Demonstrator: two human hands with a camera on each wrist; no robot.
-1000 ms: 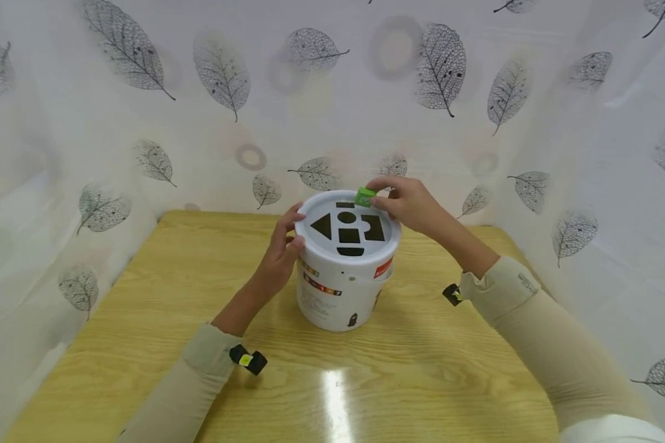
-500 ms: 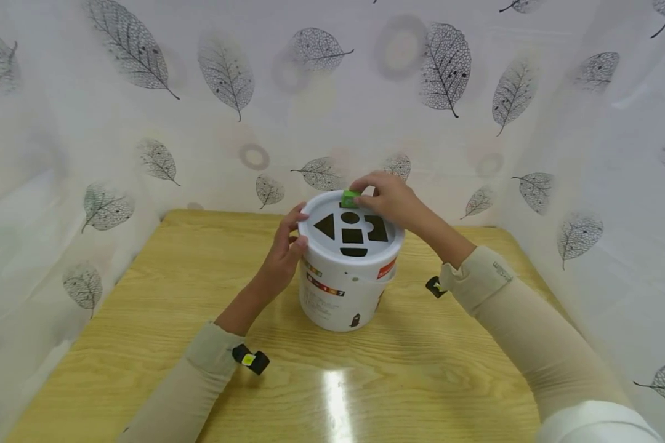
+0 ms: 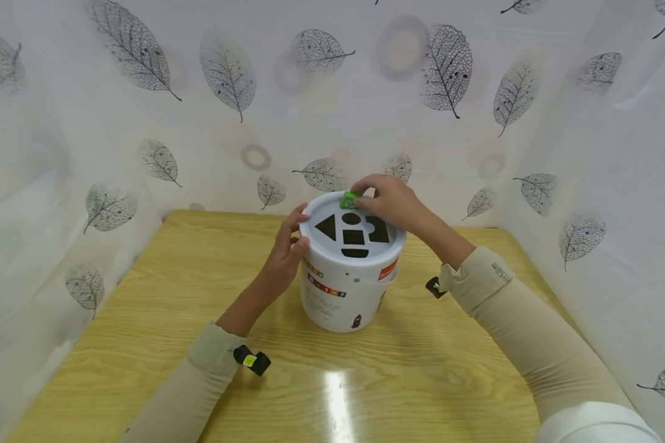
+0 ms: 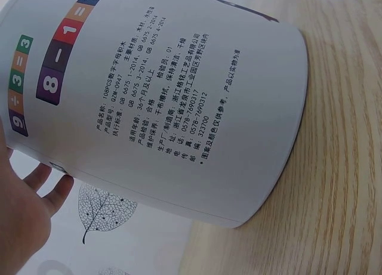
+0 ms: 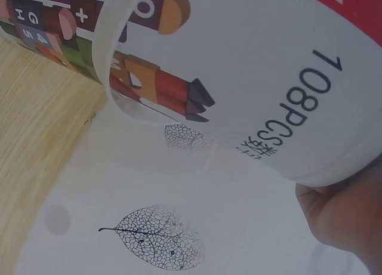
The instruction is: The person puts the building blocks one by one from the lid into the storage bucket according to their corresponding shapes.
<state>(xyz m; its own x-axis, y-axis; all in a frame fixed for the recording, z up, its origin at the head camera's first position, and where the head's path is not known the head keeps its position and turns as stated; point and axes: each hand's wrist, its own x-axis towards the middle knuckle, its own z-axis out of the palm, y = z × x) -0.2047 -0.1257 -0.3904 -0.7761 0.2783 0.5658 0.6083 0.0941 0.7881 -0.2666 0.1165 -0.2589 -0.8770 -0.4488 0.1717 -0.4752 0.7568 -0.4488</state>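
Note:
A white bucket [image 3: 332, 307] stands upright on the table under a white lid [image 3: 324, 247] with several shaped holes: a triangle, a circle, a square, an arch-like notch and others. My left hand [image 3: 282, 258] holds the bucket's upper left side, with thumb in front and fingers at the rim. At the lid's far edge, my right hand [image 3: 392, 198] pinches a small green block [image 3: 347, 200] between thumb and fingers. The block sits over the rectangular hole there and hides it; how deep it stands in the hole, I cannot tell. Printed text and coloured number blocks cover the bucket's wall.
The wooden table [image 3: 161, 320] extends around the bucket. A pale curtain [image 3: 332, 98] with leaf prints hangs behind and on both sides. In the right wrist view, a translucent handle [image 5: 107, 54] lies along the bucket's side.
My right hand has moved left with the green block, from beside the far rectangular hole to over it. The block now looks lower. My left hand stays on the bucket.

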